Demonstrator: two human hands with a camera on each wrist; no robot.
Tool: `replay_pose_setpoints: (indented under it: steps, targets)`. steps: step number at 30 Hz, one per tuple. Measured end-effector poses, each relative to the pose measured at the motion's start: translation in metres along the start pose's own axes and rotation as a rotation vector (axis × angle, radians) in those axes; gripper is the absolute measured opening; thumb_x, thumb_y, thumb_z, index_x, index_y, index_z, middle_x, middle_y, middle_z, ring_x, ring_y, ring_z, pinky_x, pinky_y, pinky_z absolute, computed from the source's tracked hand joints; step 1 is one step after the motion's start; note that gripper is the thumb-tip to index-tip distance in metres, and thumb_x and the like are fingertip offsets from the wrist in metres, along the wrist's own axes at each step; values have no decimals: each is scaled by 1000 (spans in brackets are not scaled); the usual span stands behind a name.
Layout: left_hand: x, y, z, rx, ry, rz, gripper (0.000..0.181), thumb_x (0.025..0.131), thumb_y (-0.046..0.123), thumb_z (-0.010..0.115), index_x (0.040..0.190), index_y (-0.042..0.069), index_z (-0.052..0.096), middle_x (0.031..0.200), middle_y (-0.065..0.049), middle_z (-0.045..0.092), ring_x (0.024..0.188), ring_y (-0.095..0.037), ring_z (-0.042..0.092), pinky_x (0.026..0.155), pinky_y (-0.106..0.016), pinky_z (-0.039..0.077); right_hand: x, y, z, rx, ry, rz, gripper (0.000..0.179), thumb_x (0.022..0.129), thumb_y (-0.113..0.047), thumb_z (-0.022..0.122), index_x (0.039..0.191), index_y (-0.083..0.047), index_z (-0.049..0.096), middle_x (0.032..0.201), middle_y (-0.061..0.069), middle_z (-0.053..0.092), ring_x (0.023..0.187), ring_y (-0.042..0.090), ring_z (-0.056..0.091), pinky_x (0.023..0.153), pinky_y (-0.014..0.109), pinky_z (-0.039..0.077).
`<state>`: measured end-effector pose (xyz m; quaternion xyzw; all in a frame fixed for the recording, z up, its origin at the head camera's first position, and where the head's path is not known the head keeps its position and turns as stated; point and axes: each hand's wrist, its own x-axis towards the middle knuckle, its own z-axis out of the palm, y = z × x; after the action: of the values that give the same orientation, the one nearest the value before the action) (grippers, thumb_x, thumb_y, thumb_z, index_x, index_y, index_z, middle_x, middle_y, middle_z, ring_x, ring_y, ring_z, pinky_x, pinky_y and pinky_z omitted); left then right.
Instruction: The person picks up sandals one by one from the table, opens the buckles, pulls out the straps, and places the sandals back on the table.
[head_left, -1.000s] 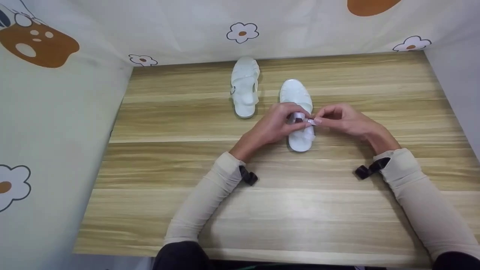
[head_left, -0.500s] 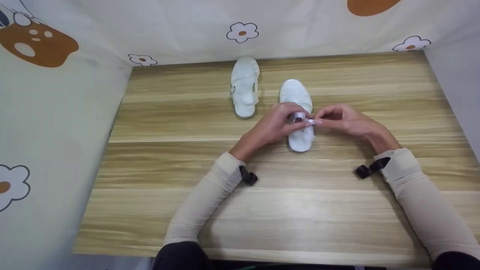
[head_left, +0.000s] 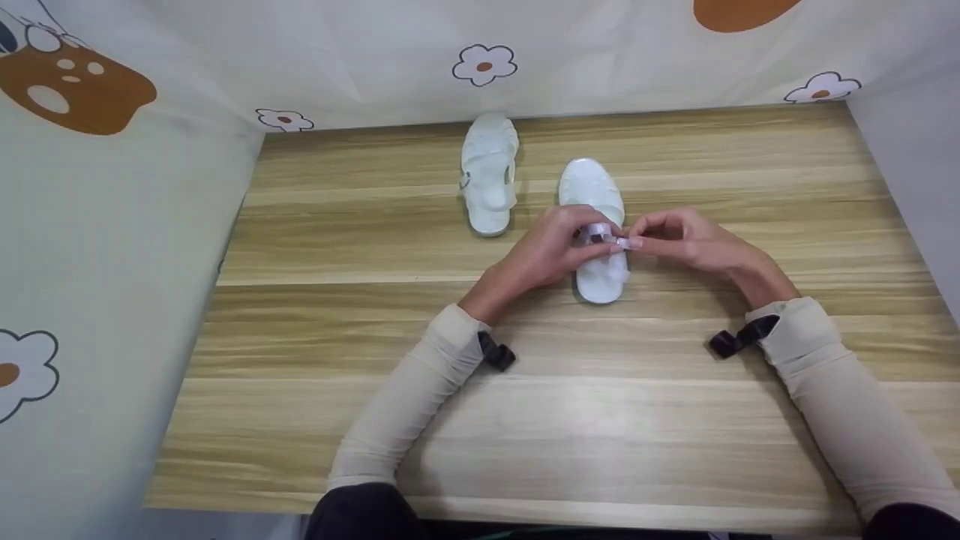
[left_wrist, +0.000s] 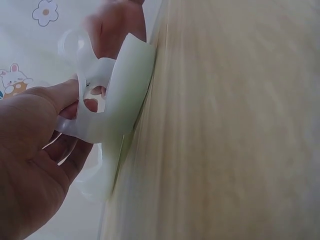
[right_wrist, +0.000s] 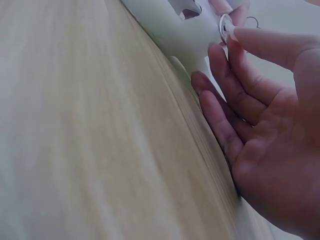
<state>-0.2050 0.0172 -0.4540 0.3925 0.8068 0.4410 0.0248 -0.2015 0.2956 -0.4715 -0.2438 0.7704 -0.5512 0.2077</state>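
A white sandal lies sole down on the wooden table, its toe pointing to the wall. My left hand reaches over its middle and holds the raised strap between thumb and fingers. From the other side my right hand pinches the small metal buckle at the strap's edge between thumb and forefinger. Its other fingers are bent loosely beside the sole. Whether the strap end runs through the buckle cannot be made out, as fingertips hide part of it.
A second white sandal lies to the left, toe close to the back wall, with a small buckle on its left side. Patterned cloth covers the back and left walls. The wooden table extends toward the person.
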Motion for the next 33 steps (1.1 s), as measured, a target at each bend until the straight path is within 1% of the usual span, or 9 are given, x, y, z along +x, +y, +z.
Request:
replay_pose_setpoints:
  steps: [5, 8, 11, 16, 19, 23, 26, 30, 33]
  targets:
    - [0, 0, -1, 19, -9, -20, 22, 101, 27, 80, 117, 12, 83, 115, -2, 82, 105, -9, 70, 94, -24, 55, 0, -1, 0, 20, -5, 23, 24, 106, -12, 67, 109, 11, 68, 116, 0, 75, 110, 17, 65, 94, 25, 50]
    - [0, 0, -2, 26, -4, -32, 22, 100, 28, 81, 116, 12, 83, 114, -2, 82, 101, -10, 70, 90, -29, 58, -1, -2, -1, 46, -14, 30, 24, 106, -11, 66, 109, 12, 66, 116, 0, 75, 109, 17, 65, 94, 26, 50]
    - [0, -1, -2, 18, 1, -32, 21, 99, 27, 83, 114, 12, 83, 111, -2, 83, 98, -11, 70, 88, -33, 59, -1, -2, 0, 53, -11, 21, 22, 106, -11, 65, 109, 11, 67, 116, 0, 75, 109, 17, 65, 95, 26, 50]
    - [-1, -1, -2, 3, 5, -29, 20, 98, 26, 83, 110, 10, 83, 105, -2, 82, 95, -11, 70, 86, -30, 59, 0, 0, 1, 26, 4, -5, 19, 106, -10, 66, 110, 7, 70, 114, 5, 75, 107, 17, 66, 96, 24, 51]
    - [-1, -1, -2, 5, 7, -22, 20, 99, 27, 83, 110, 10, 83, 104, -2, 81, 94, -10, 68, 86, -33, 60, 2, 0, 3, 10, 12, -5, 16, 106, -11, 69, 110, 4, 72, 113, 7, 75, 107, 15, 67, 96, 22, 52]
    - [-1, 0, -2, 16, 11, -16, 21, 99, 28, 82, 111, 11, 83, 107, -2, 82, 97, -9, 68, 88, -38, 60, 2, 0, 4, 5, 19, 18, 18, 106, -14, 71, 110, 3, 73, 112, 4, 76, 108, 13, 67, 96, 22, 52]
    - [-1, 1, -1, 20, 11, -23, 22, 99, 29, 82, 113, 11, 83, 109, -2, 82, 98, -9, 68, 88, -38, 60, 1, 0, 3, 36, 11, 24, 20, 105, -13, 69, 109, 6, 71, 113, 1, 75, 109, 14, 67, 97, 23, 51]
    - [-1, 1, 0, 13, 15, -32, 22, 99, 29, 82, 113, 11, 83, 109, -2, 82, 98, -10, 69, 87, -36, 59, 1, 0, 2, 77, -2, 8, 18, 105, -10, 68, 109, 8, 69, 112, 0, 75, 110, 14, 66, 98, 24, 51]
    - [-1, 1, 0, 2, 20, -30, 22, 99, 28, 83, 112, 11, 83, 108, -1, 82, 99, -9, 70, 88, -31, 58, 1, 1, 2, 82, -4, -4, 18, 105, -9, 68, 109, 8, 69, 113, 1, 76, 111, 15, 68, 100, 24, 52]
